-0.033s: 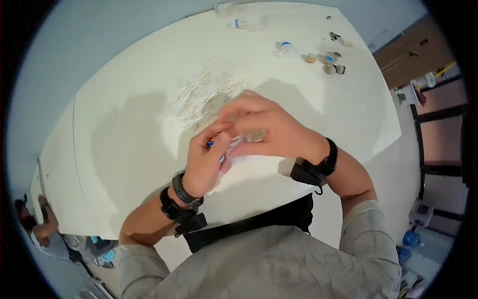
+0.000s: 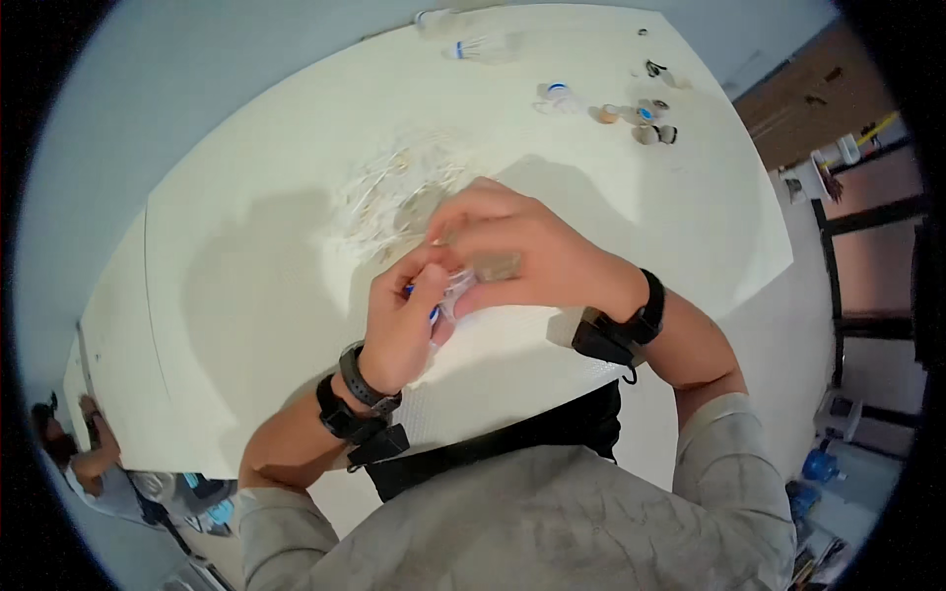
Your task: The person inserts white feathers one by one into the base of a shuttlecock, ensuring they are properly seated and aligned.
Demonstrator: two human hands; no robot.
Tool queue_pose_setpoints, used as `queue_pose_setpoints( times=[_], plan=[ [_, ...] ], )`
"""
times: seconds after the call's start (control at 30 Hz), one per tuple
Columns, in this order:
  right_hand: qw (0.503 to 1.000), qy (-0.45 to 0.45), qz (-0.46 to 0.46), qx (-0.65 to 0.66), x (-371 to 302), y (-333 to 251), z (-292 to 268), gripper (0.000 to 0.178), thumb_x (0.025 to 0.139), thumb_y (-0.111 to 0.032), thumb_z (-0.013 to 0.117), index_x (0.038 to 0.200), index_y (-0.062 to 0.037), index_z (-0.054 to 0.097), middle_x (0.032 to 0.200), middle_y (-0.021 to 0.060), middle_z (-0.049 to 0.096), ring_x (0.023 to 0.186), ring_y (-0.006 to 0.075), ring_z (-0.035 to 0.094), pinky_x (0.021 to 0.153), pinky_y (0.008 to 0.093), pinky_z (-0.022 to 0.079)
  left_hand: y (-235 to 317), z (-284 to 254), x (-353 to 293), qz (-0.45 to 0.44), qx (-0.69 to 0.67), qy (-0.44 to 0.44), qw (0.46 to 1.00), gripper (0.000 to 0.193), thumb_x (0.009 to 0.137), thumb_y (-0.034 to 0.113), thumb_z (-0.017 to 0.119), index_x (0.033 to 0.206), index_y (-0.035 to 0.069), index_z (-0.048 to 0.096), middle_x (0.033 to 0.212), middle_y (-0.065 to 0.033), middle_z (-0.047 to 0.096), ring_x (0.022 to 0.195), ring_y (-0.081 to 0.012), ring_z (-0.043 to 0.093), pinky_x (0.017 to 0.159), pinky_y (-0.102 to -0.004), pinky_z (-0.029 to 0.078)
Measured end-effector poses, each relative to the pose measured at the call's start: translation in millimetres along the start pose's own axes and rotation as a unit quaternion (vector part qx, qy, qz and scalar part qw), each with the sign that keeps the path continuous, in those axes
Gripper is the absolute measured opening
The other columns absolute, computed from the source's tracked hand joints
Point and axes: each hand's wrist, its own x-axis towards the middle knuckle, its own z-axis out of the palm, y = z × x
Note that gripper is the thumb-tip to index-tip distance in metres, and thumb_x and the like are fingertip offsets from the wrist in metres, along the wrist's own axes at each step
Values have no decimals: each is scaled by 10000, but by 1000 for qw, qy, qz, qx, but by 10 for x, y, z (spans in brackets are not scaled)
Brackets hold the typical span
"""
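Note:
My left hand (image 2: 402,313) is wrapped around a small clear plastic bottle (image 2: 459,286), with bits of blue showing between the fingers. My right hand (image 2: 507,241) curves over the bottle from the other side, its thumb against the clear wall and its fingertips close to the left hand's. Those right fingertips are slightly blurred. Fingers hide most of the bottle, so I cannot tell whether anything is at its mouth. Just beyond both hands, thin white sticks like cotton swabs (image 2: 379,192) lie in a loose, scattered heap on the white table (image 2: 246,374).
At the back lies a clear bottle (image 2: 483,47) with a blue band and sticks inside. A blue-topped clear container (image 2: 558,92) stands nearer. Several small items, including a tan piece (image 2: 607,114) and dark-ended round pieces (image 2: 655,134), sit far right. Another person (image 2: 84,448) is at far left.
My two hands and the bottle have shifted very slightly left. The grip looks the same, and the background has moved a little with the view.

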Motion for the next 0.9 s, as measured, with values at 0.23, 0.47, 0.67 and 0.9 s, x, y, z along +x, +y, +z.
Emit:
queue_pose_setpoints(
  times=[0.23, 0.47, 0.67, 0.9],
  plan=[
    [892, 282, 70, -346, -187, 704, -669, 290, 795, -205, 777, 1067, -120, 721, 1170, 64, 675, 1114, 269, 586, 967, 404, 455, 27, 63, -112, 73, 108, -65, 989, 484, 1050, 452, 509, 1183, 0, 620, 947, -73, 679, 580, -57, 526, 454, -207, 375],
    [863, 211, 175, -424, -205, 900, -840, 189, 837, -118, 727, 1026, -108, 732, 1057, 13, 699, 1112, 227, 591, 977, 407, 428, 179, 249, -351, 114, 244, -79, 960, 503, 1006, 468, 588, 1161, -7, 652, 897, -70, 707, 614, -71, 578, 487, -201, 422],
    [899, 351, 133, -225, -234, 856, -865, 113, 848, -86, 683, 954, -75, 722, 929, 57, 695, 825, 233, 662, 755, 382, 514, 752, 608, -89, 102, 327, -29, 939, 501, 1033, 489, 523, 1156, 26, 672, 878, -46, 707, 634, -50, 580, 482, -205, 424],
    [770, 629, 106, -5, -136, 789, -1065, 137, 962, -115, 644, 1030, -20, 717, 849, 38, 678, 674, 95, 571, 633, 259, 488, 1023, 1206, 1295, 122, 272, 21, 954, 427, 1007, 432, 603, 950, 20, 697, 720, 7, 609, 554, -57, 461, 478, -236, 368]
  ],
)
